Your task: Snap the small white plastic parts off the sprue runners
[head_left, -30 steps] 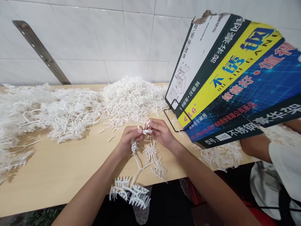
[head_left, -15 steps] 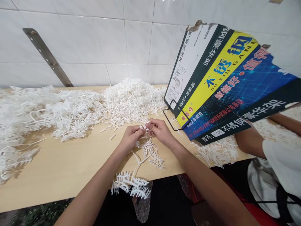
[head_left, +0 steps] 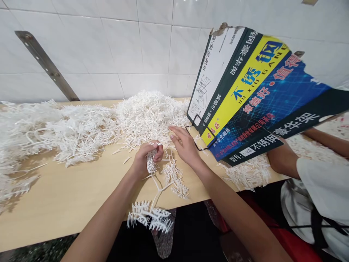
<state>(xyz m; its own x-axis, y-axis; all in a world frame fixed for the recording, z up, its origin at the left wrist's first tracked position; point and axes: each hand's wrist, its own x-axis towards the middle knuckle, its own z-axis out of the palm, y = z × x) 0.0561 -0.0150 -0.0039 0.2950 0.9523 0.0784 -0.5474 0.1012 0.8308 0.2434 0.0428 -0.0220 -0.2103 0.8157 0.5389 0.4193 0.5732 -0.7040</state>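
Observation:
My left hand [head_left: 143, 159] is closed around one end of a white branched plastic sprue [head_left: 153, 215], whose stems carry rows of thin, toothlike pieces. Part of the sprue lies on the table below my hands, and another cluster hangs over the front edge. My right hand [head_left: 185, 146] is a little to the right, apart from the sprue, its fingers stretched out toward the heap of small white loose pieces [head_left: 148, 114]. Nothing shows in my right hand. The fingers of my left hand hide the gripped end.
More white branched sprues [head_left: 79, 129] cover the table's left side. A torn printed cardboard sheet [head_left: 245, 102] leans upright at the right, by a black wire stand [head_left: 196, 140]. Behind it, a co-worker's arm [head_left: 285, 160] rests near more white pieces. A metal bracket [head_left: 49, 67] is on the tiled wall.
My hands were together at the sprue's end; my right hand has let go, opened and moved up toward the heap. My left hand has turned while still holding the sprue.

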